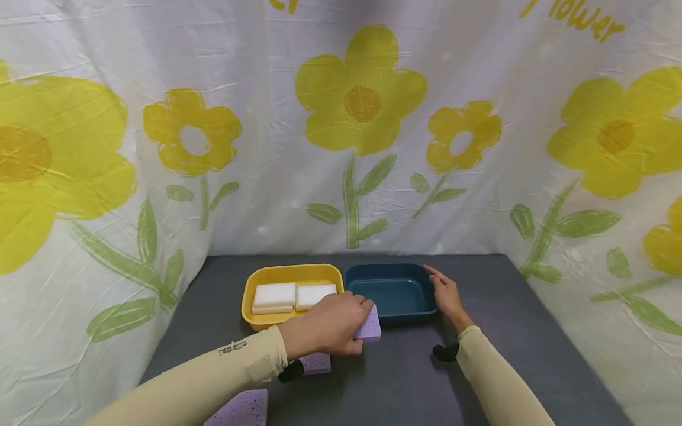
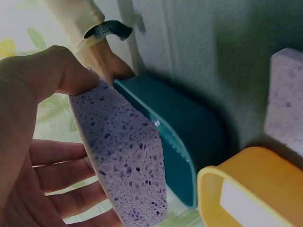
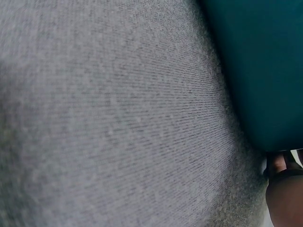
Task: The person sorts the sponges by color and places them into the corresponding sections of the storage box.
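My left hand (image 1: pixel 333 322) grips a purple speckled sponge (image 1: pixel 370 326) between thumb and fingers, above the table in front of the dark blue bin (image 1: pixel 394 319). The left wrist view shows the sponge's broad porous face (image 2: pixel 125 151), with a pale layer along one edge. My right hand (image 1: pixel 449 299) touches the right end of the blue bin, its fingers extended along the outer wall and rim. In the right wrist view only the bin's teal side (image 3: pixel 265 71) and part of the hand (image 3: pixel 284 198) show. The visible bin interior holds nothing.
Left of the blue bin stands a yellow bin (image 1: pixel 247 302) with two white sponges (image 1: pixel 274 296) inside. More purple sponges lie on the dark grey table, one (image 1: pixel 317 362) beneath my left wrist and another (image 1: pixel 240 408) at the near left. A flower-patterned curtain (image 1: pixel 266 195) surrounds the table.
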Motion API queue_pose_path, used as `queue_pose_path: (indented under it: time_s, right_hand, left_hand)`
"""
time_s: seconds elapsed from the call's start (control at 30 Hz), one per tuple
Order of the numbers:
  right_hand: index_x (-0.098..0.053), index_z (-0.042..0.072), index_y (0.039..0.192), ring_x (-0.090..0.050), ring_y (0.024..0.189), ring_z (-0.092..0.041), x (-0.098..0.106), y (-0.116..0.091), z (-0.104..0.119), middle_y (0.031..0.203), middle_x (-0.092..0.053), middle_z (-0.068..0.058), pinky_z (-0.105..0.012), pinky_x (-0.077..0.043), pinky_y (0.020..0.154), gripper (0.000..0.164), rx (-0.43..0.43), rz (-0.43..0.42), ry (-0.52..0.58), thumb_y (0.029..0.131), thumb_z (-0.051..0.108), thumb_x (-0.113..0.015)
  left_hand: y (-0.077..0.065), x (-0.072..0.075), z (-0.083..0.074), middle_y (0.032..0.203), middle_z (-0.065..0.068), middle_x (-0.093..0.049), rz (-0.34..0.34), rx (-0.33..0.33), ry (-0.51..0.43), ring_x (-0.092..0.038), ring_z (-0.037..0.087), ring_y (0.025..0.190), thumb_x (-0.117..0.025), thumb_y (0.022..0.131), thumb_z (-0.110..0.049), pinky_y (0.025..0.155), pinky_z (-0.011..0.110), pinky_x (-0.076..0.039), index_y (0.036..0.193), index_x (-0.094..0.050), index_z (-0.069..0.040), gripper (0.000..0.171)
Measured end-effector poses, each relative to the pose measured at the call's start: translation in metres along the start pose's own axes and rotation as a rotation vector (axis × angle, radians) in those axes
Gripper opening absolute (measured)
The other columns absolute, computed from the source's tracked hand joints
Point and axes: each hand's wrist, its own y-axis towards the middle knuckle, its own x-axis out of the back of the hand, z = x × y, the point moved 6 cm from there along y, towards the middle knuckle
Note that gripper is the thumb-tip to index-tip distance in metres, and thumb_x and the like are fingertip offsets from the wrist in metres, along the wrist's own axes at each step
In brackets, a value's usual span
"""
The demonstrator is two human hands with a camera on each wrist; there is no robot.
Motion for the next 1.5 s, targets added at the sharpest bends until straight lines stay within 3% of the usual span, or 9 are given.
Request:
queue_pose_path:
  time_s: [0.37,0.77,1.07,1.23,1.5]
  right_hand:
    - [-0.049,0.015,0.166,-0.025,0.167,-0.038,-0.001,-0.001,0.000,0.179,-0.031,-0.015,-0.060,-0.021,0.133,0.049,0.014,0.015,-0.004,0.119,0.024,-0.036]
    - [-0.051,0.016,0.164,-0.029,0.166,-0.039,0.000,0.000,-0.002,0.177,-0.035,-0.016,-0.061,-0.021,0.133,0.048,-0.019,-0.017,-0.009,0.119,0.024,-0.036]
    - [-0.052,0.013,0.163,-0.033,0.163,-0.038,-0.001,0.003,0.000,0.175,-0.039,-0.018,-0.058,-0.023,0.134,0.048,0.003,-0.020,0.002,0.118,0.022,-0.038]
    - [-0.052,0.013,0.163,-0.034,0.163,-0.039,-0.002,0.003,0.003,0.174,-0.040,-0.019,-0.058,-0.023,0.133,0.048,0.017,-0.017,0.001,0.118,0.023,-0.039]
    - [-0.052,0.015,0.163,-0.037,0.160,-0.035,-0.001,0.003,-0.001,0.174,-0.041,-0.016,-0.057,-0.030,0.131,0.048,-0.002,-0.002,0.041,0.119,0.024,-0.038]
  left_hand:
    - [0.038,0.014,-0.002,0.131,0.005,-0.075,0.024,0.015,-0.004,-0.068,0.020,0.104,-0.081,0.092,-0.043,0.095,0.036,-0.063,0.144,-0.065,-0.009,0.064]
    - [0.088,0.008,0.001,0.128,0.004,-0.074,0.032,0.021,0.038,-0.067,0.020,0.105,-0.080,0.094,-0.045,0.089,0.035,-0.061,0.145,-0.063,-0.009,0.065]
    - [0.113,0.003,0.010,0.124,0.005,-0.074,0.043,0.030,0.049,-0.068,0.021,0.104,-0.081,0.094,-0.044,0.089,0.037,-0.062,0.141,-0.064,-0.009,0.061]
    - [0.128,-0.004,0.017,0.125,0.004,-0.073,0.082,0.037,0.016,-0.068,0.020,0.107,-0.081,0.096,-0.043,0.090,0.037,-0.062,0.140,-0.064,-0.011,0.057]
    - [0.154,-0.034,0.025,0.124,0.004,-0.072,0.118,0.059,-0.064,-0.068,0.017,0.106,-0.082,0.096,-0.042,0.087,0.036,-0.061,0.141,-0.065,-0.011,0.058]
